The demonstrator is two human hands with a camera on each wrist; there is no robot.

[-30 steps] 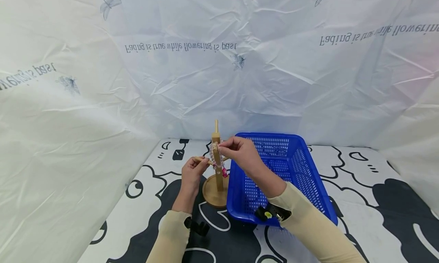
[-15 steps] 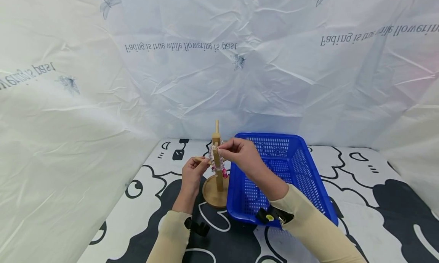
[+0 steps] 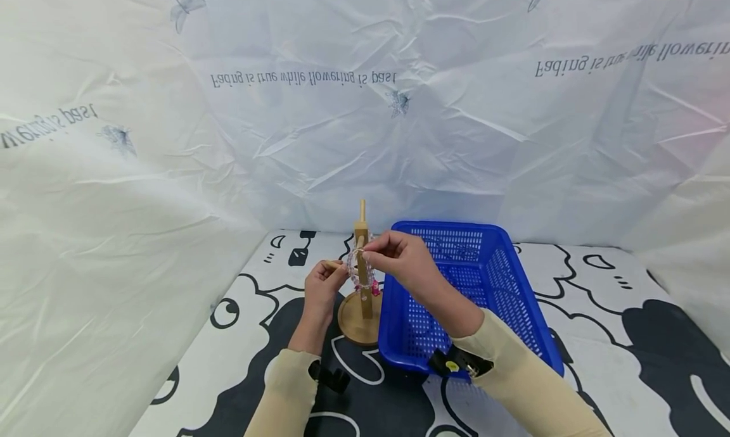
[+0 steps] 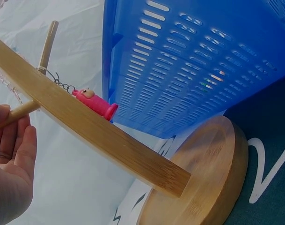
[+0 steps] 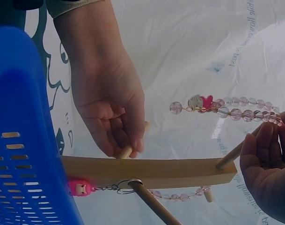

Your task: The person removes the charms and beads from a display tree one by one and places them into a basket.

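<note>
A wooden peg stand [image 3: 366,301] rises from a round base [image 4: 203,164]. My left hand [image 3: 324,291] pinches one of its side pegs [image 5: 126,151] between thumb and fingers. With thumb and fingertips, my right hand [image 3: 405,263] pinches a bracelet of clear pinkish beads [image 5: 247,115] by an upper peg [image 5: 236,152]; a small white-and-pink charm [image 5: 200,103] and one bead dangle from it. Another beaded bracelet [image 5: 179,196] hangs on the far side of the post. On a different peg hangs a keychain with a pink figure [image 4: 98,103].
A blue perforated plastic basket [image 3: 445,225] stands just right of the stand, close beside its base, under my right forearm. The tabletop cloth [image 3: 570,291] has black-and-white cartoon prints. White printed sheeting [image 3: 319,145] walls the back and sides.
My right hand has come down slightly with the bracelet, which hangs a little lower against the post. The left hand keeps its place on the peg.
</note>
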